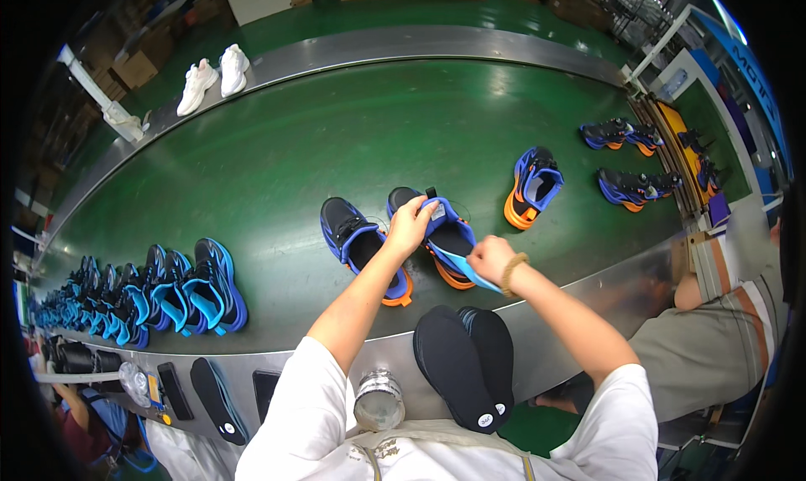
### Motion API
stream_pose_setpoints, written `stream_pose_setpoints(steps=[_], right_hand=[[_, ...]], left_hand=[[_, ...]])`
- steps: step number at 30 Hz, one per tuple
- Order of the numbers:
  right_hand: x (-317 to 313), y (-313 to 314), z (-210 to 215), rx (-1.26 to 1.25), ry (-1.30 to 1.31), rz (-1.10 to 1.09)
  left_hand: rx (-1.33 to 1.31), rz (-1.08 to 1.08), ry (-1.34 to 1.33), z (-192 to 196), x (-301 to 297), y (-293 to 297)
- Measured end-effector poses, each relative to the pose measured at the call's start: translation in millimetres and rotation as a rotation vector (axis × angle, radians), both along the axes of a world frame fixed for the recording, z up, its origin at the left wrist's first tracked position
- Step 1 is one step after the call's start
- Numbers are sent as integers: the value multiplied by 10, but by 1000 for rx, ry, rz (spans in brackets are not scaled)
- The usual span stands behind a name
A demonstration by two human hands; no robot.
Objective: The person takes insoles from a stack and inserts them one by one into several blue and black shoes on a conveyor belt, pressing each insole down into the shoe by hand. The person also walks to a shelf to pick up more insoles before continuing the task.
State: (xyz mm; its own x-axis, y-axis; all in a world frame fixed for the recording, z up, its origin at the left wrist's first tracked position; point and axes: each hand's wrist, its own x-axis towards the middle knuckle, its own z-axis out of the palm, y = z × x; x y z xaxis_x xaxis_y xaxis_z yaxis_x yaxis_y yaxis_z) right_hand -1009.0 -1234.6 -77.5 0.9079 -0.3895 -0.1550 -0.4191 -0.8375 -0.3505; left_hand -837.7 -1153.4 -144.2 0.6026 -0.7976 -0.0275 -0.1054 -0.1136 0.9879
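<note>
Sneaker (441,233) sits mid-belt (277,162), its mate (357,242) at 9 o'clock. Left hand (411,225) grips the tongue; right hand (489,258) pinches a blue insole (466,271) at the opening. Insole insertion looks underway; next calls for sliding it toeward.

In front of me runs a green conveyor belt (336,128) with a grey metal rim, and on it, close to me, stand two black-and-blue shoes with orange soles (363,248) side by side, with a third such shoe (532,187) tipped on its side further right. At the belt's left end a long row of blue-and-black shoes (159,300) stands packed together, two more pairs (628,158) lie at the far right, and a pair of white shoes (214,76) sits on the far rim. On the near metal edge, my worktop (327,359), lie a stack of black insoles (466,363), a single insole (218,401) and a round tin (379,401).
</note>
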Motion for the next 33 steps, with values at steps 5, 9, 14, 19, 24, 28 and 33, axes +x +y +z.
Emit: stream_pose_setpoints(steps=[5, 9, 14, 19, 24, 28, 33], right_hand=[[265, 148, -467, -120, 94, -36], [190, 301, -253, -268, -39, 18], [264, 98, 131, -25, 577, -28], [294, 73, -5, -47, 496, 105], [263, 23, -499, -147, 146, 164], [262, 21, -460, -114, 47, 198], [152, 4, -306, -160, -106, 180]], left_hand=[[9, -76, 38, 158, 36, -5], [211, -83, -509, 302, -23, 115], [259, 34, -377, 335, -156, 12], [36, -35, 199, 1, 56, 20], [27, -11, 144, -42, 9, -82], [95, 26, 34, -68, 24, -64], [152, 67, -13, -31, -43, -11]])
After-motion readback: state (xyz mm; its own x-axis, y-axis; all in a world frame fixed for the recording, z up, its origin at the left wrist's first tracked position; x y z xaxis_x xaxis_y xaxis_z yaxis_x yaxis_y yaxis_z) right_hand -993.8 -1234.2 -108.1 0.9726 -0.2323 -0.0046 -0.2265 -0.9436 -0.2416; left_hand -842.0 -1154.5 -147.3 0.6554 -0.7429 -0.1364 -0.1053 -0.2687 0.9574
